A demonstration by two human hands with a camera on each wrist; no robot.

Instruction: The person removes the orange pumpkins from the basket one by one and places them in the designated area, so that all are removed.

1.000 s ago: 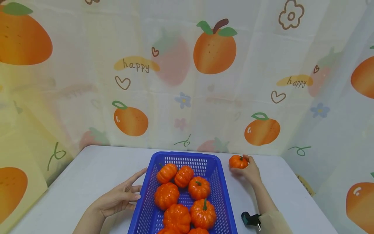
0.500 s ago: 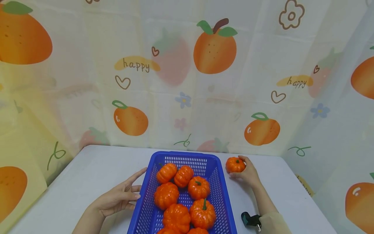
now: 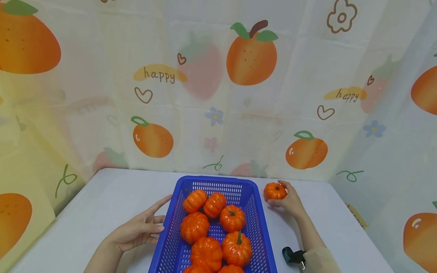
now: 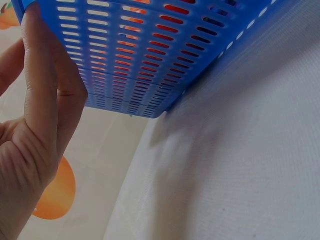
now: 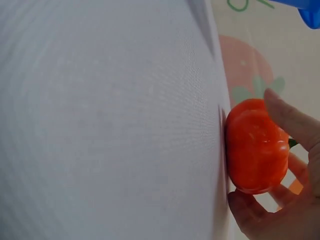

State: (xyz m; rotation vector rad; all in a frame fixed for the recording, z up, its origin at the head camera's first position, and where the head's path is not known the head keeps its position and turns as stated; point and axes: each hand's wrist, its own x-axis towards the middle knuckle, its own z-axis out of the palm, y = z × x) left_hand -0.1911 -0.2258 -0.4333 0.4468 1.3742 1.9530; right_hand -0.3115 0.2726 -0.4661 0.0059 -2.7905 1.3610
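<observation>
A small orange pumpkin (image 3: 274,191) with a green stem sits on the table just right of the basket's far end. My right hand (image 3: 289,200) holds it between thumb and fingers. In the right wrist view the pumpkin (image 5: 256,146) rests against the white surface, with the thumb on one side and fingers on the other. The blue plastic basket (image 3: 264,227) contains several similar pumpkins (image 3: 195,228). At its left side, my left hand (image 3: 138,229) has its fingers extended, fingertips at the basket wall. The left wrist view shows a fingertip of the left hand (image 4: 42,95) at the rim.
A white table (image 3: 133,189) lies under everything, backed by a printed curtain (image 3: 218,113). Near my right sleeve (image 3: 321,259) lies a small black object (image 3: 291,256) with a metal piece. The basket's near end runs out of the head view.
Over the first half second my right hand brought the pumpkin slightly left and nearer, toward the basket. Since then it has stayed there. The left hand has kept its place.
</observation>
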